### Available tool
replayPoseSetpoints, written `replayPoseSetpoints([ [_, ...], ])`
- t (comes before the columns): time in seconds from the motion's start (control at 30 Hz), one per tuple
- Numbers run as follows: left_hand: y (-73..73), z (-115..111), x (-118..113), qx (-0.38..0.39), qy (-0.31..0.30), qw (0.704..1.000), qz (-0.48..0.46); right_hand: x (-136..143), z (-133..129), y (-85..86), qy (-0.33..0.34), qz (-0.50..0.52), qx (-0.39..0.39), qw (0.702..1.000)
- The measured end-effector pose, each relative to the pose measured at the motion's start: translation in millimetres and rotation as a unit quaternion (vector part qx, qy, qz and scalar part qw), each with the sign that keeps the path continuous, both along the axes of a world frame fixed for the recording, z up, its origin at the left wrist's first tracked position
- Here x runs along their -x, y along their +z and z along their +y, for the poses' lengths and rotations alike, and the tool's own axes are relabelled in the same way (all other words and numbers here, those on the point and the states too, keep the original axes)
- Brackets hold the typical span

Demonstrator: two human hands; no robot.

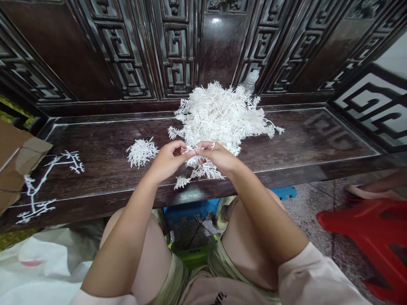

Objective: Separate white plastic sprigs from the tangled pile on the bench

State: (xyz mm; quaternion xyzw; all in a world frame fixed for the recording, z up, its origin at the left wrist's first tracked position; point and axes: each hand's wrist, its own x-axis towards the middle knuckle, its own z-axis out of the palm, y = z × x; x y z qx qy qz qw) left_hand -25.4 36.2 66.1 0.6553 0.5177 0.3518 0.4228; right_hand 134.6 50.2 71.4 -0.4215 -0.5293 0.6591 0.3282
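My left hand (169, 160) and my right hand (218, 157) meet at the fingertips, just before a big heap of white plastic twigs (219, 116). Both are closed in a pinch on a small white twig (199, 148), whose thin ends stick out between the fingers. Which part each hand grips is partly hidden. Left of my left hand lies a small pile of white sprigs (141, 152). A loose sprig (182, 182) rests near the bench's front edge. Farther left, a long bare white branch (43, 180) with forked ends lies on the dark wood.
The dark wooden bench (305, 146) has a carved back. Behind the heap stands a clear bottle (250, 80). A cardboard box (15, 156) sits at the left end, a white bag (47, 267) below it. On the floor at right is a red stool (369, 237), with another person's foot (365, 192) nearby.
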Motion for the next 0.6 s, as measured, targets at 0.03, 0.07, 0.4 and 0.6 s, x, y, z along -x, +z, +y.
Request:
replayPoseSetpoints([
  [0.03, -0.5, 0, 0, -0.001, -0.008, 1.000, 0.007, 0, 0, 0.1, -0.003, 0.001, 0.004, 1.000],
  [0.07, -1.1, 0, -1, 0.001, -0.018, 1.000, 0.010, 0, -1, 0.1, -0.007, 0.003, 0.011, 1.000],
  [0.4, -0.8, 0, 1, 0.061, -0.124, 0.981, -0.137, -1, -1, 2.3, 0.054, 0.011, -0.024, 0.998],
  [0.6, 8.0, -4, 2, 0.135, -0.175, 0.943, -0.249, -5, -2, 5.8, 0.120, 0.089, 0.027, 0.988],
])
